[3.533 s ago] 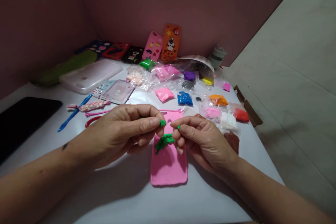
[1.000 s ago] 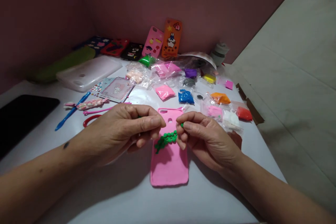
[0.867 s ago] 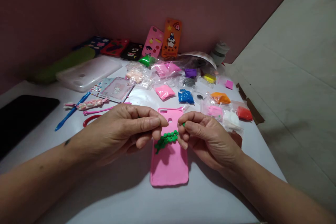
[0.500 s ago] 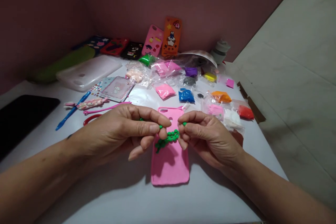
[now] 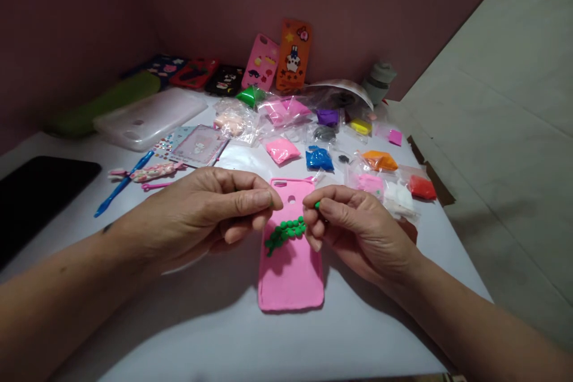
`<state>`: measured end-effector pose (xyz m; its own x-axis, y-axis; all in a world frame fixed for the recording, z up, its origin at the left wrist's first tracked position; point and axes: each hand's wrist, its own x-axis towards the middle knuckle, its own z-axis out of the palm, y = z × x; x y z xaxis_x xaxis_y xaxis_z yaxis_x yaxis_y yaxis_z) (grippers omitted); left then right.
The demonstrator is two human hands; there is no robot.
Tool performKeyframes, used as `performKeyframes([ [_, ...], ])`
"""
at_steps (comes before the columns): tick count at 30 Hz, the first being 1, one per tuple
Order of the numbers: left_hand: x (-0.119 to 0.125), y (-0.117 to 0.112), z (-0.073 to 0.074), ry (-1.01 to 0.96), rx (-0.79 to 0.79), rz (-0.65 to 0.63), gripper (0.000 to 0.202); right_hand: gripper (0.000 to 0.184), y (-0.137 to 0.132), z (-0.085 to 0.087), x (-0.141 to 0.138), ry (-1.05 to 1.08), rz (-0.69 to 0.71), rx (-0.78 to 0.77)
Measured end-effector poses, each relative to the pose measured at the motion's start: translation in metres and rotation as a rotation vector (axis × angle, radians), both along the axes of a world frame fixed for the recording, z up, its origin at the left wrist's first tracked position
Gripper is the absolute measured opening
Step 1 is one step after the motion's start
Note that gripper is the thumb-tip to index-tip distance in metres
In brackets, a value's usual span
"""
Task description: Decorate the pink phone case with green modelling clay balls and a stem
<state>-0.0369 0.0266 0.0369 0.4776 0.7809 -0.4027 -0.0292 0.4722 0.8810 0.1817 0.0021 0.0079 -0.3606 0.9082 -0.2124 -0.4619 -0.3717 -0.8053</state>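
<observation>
A pink phone case (image 5: 290,280) lies flat on the white tabletop, between my hands and beneath them. Small green clay balls (image 5: 286,230) form a band across it, partly covered by the fingers of my right hand. My left hand (image 5: 224,206) hovers over the case's left edge, thumb and forefinger pinched; only a trace of green clay shows at the tips. Between the thumb and forefinger of my right hand (image 5: 353,221) is a small piece of green clay (image 5: 317,205). The two hands are a short gap apart.
Packets of coloured clay, among them blue (image 5: 319,159), pink (image 5: 282,150) and red (image 5: 422,188), spread behind the case. A blue modelling tool (image 5: 123,185) and a black phone-like slab (image 5: 40,203) lie left. Decorated phone cases (image 5: 294,57) line the wall.
My left fingers have closed more tightly, hiding most of the green clay seen there before. My right hand keeps its pinch. The view has shifted slightly.
</observation>
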Motion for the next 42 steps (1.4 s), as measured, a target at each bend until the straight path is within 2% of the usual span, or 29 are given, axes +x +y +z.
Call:
performKeyframes([
  [9, -0.005, -0.001, -0.001, 0.138, 0.146, -0.154, 0.013, 0.017, 0.0, 0.005, -0.003, -0.036, -0.035, 0.037],
  [15, -0.004, 0.0, 0.002, 0.148, 0.098, -0.122, 0.003, 0.011, 0.0, 0.002, -0.001, 0.043, -0.024, 0.022],
  [19, -0.005, -0.001, 0.002, 0.179, 0.13, -0.166, 0.016, 0.016, 0.0, 0.001, -0.001, 0.022, -0.044, 0.043],
  [24, -0.007, 0.0, 0.003, 0.168, 0.128, -0.169, 0.031, 0.01, 0.001, 0.003, 0.002, 0.021, -0.054, 0.088],
  [30, -0.007, 0.002, 0.008, 0.151, 0.089, -0.185, 0.013, 0.004, 0.002, 0.0, 0.005, 0.055, -0.038, 0.101],
  [33, -0.005, 0.001, 0.01, 0.153, 0.078, -0.181, 0.01, 0.009, 0.002, 0.001, 0.005, 0.04, -0.036, 0.131],
  [40, -0.009, 0.002, 0.007, 0.156, 0.097, -0.129, 0.004, 0.008, 0.001, 0.002, 0.004, 0.041, 0.002, 0.11],
  [42, -0.011, 0.003, 0.006, 0.155, 0.118, -0.137, 0.013, 0.011, 0.0, 0.002, 0.004, 0.02, -0.004, 0.125],
])
